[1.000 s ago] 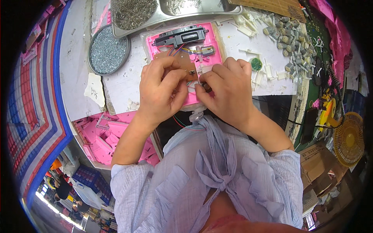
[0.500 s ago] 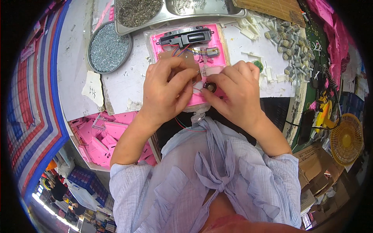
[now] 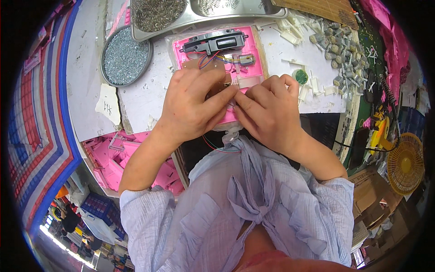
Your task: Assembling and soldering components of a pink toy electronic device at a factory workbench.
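Observation:
A pink plastic casing lies open on the worktable in front of me. In its far part sit a long black part and a small metal motor, with red, blue and yellow wires nearby. My left hand is over the brown circuit board, thumb and index finger pinched near the casing's middle. My right hand meets it there, fingertips closed together and nearly touching the left ones. Whatever is between the fingertips is too small or hidden to make out. A red and green wire pair hangs below the left wrist.
A round bowl of small silvery screws is at the left, near a metal tray of small metal parts. White plastic pieces and several small motors lie to the right. Below the table's left edge is a box of pink parts.
My right hand has moved its fingertips in toward the left ones, and the dark round part beside them is now covered. Left index finger and thumb have shifted slightly right.

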The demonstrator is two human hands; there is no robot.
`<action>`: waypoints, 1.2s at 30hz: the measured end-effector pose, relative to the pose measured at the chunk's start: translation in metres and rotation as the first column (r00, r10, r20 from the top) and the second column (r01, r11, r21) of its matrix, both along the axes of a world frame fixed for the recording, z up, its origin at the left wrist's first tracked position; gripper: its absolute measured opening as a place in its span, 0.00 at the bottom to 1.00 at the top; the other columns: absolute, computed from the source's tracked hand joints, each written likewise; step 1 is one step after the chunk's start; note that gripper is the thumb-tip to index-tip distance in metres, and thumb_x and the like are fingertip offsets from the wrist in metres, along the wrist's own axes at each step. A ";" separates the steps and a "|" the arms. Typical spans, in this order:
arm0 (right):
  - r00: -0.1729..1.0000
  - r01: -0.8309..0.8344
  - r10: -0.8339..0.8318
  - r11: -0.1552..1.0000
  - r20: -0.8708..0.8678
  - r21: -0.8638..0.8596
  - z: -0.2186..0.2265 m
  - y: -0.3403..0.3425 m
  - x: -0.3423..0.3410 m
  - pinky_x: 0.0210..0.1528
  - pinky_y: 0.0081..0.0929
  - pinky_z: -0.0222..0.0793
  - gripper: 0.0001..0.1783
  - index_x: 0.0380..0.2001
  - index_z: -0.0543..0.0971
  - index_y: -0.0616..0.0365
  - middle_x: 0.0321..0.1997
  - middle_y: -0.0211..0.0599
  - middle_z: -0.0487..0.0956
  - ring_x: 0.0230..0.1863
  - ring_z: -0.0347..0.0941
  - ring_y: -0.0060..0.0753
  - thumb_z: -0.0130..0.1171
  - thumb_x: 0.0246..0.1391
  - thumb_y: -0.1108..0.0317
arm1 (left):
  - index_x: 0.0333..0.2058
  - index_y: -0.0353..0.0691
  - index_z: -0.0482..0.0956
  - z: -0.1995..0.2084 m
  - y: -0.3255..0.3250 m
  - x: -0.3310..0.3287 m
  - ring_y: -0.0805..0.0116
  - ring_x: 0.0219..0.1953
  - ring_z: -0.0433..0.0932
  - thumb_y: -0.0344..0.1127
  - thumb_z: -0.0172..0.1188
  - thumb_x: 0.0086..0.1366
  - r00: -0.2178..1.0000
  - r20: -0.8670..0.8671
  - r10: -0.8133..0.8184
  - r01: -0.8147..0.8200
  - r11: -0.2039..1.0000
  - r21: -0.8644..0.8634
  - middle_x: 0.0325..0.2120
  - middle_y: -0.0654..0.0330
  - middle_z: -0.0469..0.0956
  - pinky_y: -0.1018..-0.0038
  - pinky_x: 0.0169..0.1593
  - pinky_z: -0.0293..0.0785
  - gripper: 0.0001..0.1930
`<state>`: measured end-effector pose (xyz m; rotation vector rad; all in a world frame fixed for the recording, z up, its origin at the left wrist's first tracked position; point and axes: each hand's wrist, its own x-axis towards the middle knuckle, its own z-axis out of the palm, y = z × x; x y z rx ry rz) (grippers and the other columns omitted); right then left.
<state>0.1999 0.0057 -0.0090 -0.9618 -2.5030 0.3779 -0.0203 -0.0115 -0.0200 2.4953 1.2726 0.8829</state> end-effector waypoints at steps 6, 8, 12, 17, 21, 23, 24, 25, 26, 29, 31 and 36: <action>0.989 0.081 -0.073 0.995 -0.132 0.054 0.005 0.038 0.015 0.44 0.40 0.62 0.08 0.30 0.84 0.51 0.28 0.27 0.76 0.34 0.72 0.36 0.70 0.46 0.64 | 0.46 0.48 0.86 -0.002 -0.002 -0.008 0.62 0.36 0.75 0.29 0.71 0.42 0.996 -0.078 -0.052 0.053 0.999 0.011 0.43 0.60 0.77 0.64 0.44 0.67 0.26; 0.986 0.138 -0.135 0.990 -0.093 0.020 0.005 0.055 0.014 0.41 0.37 0.62 0.08 0.30 0.84 0.52 0.25 0.28 0.76 0.32 0.72 0.36 0.71 0.47 0.64 | 0.46 0.48 0.86 0.000 0.000 -0.006 0.62 0.35 0.75 0.29 0.71 0.43 0.997 -0.056 -0.061 0.061 0.998 -0.002 0.43 0.59 0.77 0.64 0.44 0.67 0.26; 0.981 0.185 -0.182 0.982 0.059 -0.036 0.007 0.068 0.001 0.42 0.41 0.63 0.12 0.26 0.82 0.53 0.25 0.32 0.78 0.33 0.75 0.40 0.70 0.48 0.57 | 0.43 0.46 0.85 0.001 0.006 -0.001 0.63 0.38 0.75 0.32 0.71 0.45 0.999 0.028 0.021 -0.022 0.999 0.050 0.43 0.61 0.77 0.64 0.45 0.66 0.22; 0.956 0.222 -0.196 0.970 0.217 -0.102 0.015 0.074 -0.008 0.42 0.47 0.66 0.13 0.23 0.81 0.55 0.25 0.39 0.81 0.32 0.79 0.46 0.67 0.48 0.57 | 0.43 0.46 0.86 -0.001 0.022 0.011 0.63 0.40 0.75 0.33 0.69 0.47 0.989 -0.002 0.147 -0.146 0.984 0.103 0.44 0.61 0.76 0.64 0.47 0.65 0.20; 0.972 0.222 -0.210 0.966 0.104 -0.133 0.012 0.075 -0.007 0.37 0.45 0.71 0.11 0.21 0.81 0.57 0.23 0.43 0.81 0.28 0.79 0.48 0.65 0.46 0.61 | 0.44 0.46 0.87 0.003 0.032 0.016 0.61 0.41 0.74 0.32 0.67 0.49 0.984 -0.062 0.166 -0.158 0.981 0.108 0.43 0.61 0.76 0.63 0.49 0.64 0.19; 0.971 0.238 -0.233 0.926 0.050 -0.293 0.013 0.077 -0.005 0.34 0.42 0.72 0.11 0.22 0.81 0.59 0.23 0.44 0.81 0.28 0.80 0.48 0.65 0.46 0.62 | 0.44 0.46 0.87 0.004 0.033 0.015 0.60 0.42 0.74 0.33 0.67 0.50 0.984 -0.069 0.164 -0.157 0.983 0.097 0.43 0.60 0.76 0.62 0.50 0.63 0.19; 0.966 0.251 -0.252 0.878 0.053 -0.407 0.015 0.079 -0.004 0.32 0.40 0.73 0.11 0.22 0.81 0.60 0.23 0.44 0.81 0.28 0.80 0.47 0.66 0.46 0.62 | 0.44 0.46 0.87 0.003 0.032 0.014 0.60 0.43 0.74 0.34 0.67 0.50 0.985 -0.069 0.160 -0.154 0.984 0.089 0.43 0.60 0.76 0.61 0.51 0.63 0.19; 0.961 0.261 -0.270 0.816 0.059 -0.515 0.017 0.080 -0.004 0.30 0.38 0.73 0.12 0.23 0.81 0.61 0.23 0.44 0.81 0.28 0.80 0.46 0.67 0.45 0.62 | 0.44 0.46 0.87 0.003 0.032 0.013 0.59 0.43 0.74 0.34 0.67 0.50 0.985 -0.070 0.157 -0.151 0.985 0.081 0.43 0.60 0.76 0.60 0.51 0.63 0.19; 0.964 0.266 -0.232 0.852 0.131 -0.452 0.020 0.081 -0.007 0.32 0.37 0.73 0.11 0.24 0.82 0.60 0.24 0.43 0.82 0.28 0.80 0.44 0.66 0.46 0.63 | 0.42 0.46 0.87 0.002 0.032 0.012 0.61 0.44 0.74 0.35 0.67 0.50 0.985 -0.069 0.159 -0.152 0.984 0.095 0.43 0.61 0.76 0.61 0.52 0.63 0.18; 0.926 0.206 -0.152 0.970 0.346 -0.127 0.022 0.077 -0.018 0.39 0.39 0.72 0.08 0.27 0.83 0.58 0.26 0.38 0.82 0.32 0.80 0.39 0.64 0.47 0.64 | 0.38 0.46 0.85 0.002 0.037 0.011 0.63 0.44 0.74 0.37 0.67 0.50 0.988 -0.078 0.132 -0.125 0.988 0.090 0.43 0.65 0.77 0.61 0.53 0.63 0.15; 0.854 0.032 -0.162 0.965 0.494 0.261 0.020 0.064 -0.024 0.45 0.41 0.71 0.08 0.30 0.84 0.55 0.27 0.34 0.82 0.34 0.79 0.35 0.63 0.48 0.64 | 0.36 0.46 0.85 0.010 0.046 0.010 0.64 0.43 0.75 0.37 0.67 0.50 0.994 -0.078 0.080 -0.077 0.996 0.034 0.43 0.65 0.78 0.60 0.53 0.64 0.12; 0.866 -0.060 -0.082 0.962 0.493 0.266 0.017 0.050 -0.024 0.53 0.66 0.63 0.08 0.25 0.87 0.52 0.28 0.36 0.81 0.40 0.76 0.44 0.61 0.46 0.63 | 0.33 0.45 0.83 0.014 0.066 -0.003 0.65 0.39 0.78 0.36 0.66 0.53 0.982 -0.129 -0.140 0.156 0.980 0.125 0.41 0.63 0.81 0.60 0.50 0.68 0.08</action>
